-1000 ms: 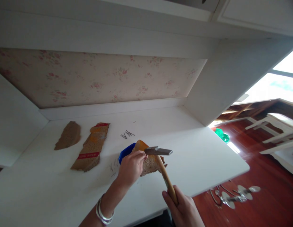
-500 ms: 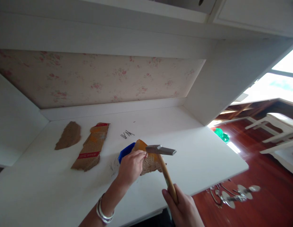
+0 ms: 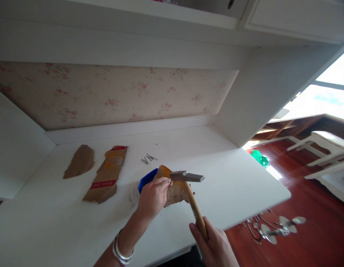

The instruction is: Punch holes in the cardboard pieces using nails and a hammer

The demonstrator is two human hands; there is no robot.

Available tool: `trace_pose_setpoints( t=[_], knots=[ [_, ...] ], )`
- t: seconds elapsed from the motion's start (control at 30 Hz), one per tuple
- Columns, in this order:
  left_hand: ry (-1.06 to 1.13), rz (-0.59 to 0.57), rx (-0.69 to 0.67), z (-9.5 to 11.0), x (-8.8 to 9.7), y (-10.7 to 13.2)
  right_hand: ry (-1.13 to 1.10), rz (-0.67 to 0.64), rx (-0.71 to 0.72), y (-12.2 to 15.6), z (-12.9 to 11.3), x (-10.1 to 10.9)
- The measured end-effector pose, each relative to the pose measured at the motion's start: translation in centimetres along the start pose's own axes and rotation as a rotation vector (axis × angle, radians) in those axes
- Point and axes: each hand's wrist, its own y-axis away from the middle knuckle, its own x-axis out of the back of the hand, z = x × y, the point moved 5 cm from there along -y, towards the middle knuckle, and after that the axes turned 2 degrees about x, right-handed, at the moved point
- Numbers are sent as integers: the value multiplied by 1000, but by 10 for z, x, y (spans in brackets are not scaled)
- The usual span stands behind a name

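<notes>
My right hand [image 3: 212,241] is closed around the wooden handle of a hammer [image 3: 196,209], whose metal head hangs just right of my left fingertips. My left hand [image 3: 154,194] is closed in a pinch over a torn piece of cardboard [image 3: 176,194] with an orange patch and many small holes or nail tips. What the pinch holds is too small to make out. Under the cardboard and my left hand lies a blue object [image 3: 146,180], mostly covered. Several thin dark nails [image 3: 148,159] rest on the white desk top beyond it.
Left on the white desk top [image 3: 188,144] lie a punctured cardboard strip [image 3: 107,174] with red bands and a brown cardboard scrap [image 3: 79,161]. Cabinet panels enclose the desk. On the red floor are a metal lamp-like fixture [image 3: 274,230] and a green plastic item [image 3: 259,158].
The view has shifted slightly. Both hands and the hammer hold nearly the same place over the cardboard, with no clear change of grip.
</notes>
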Motion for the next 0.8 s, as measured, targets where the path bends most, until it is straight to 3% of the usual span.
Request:
trace_pose_setpoints(
  t=[0.57,0.8],
  knots=[
    [-8,-38,29,-1,-2,-1,7,-60,-23,0,-2,1],
    [-48,-62,50,-3,-4,2,15,-181,-63,-2,4,0]
  ],
)
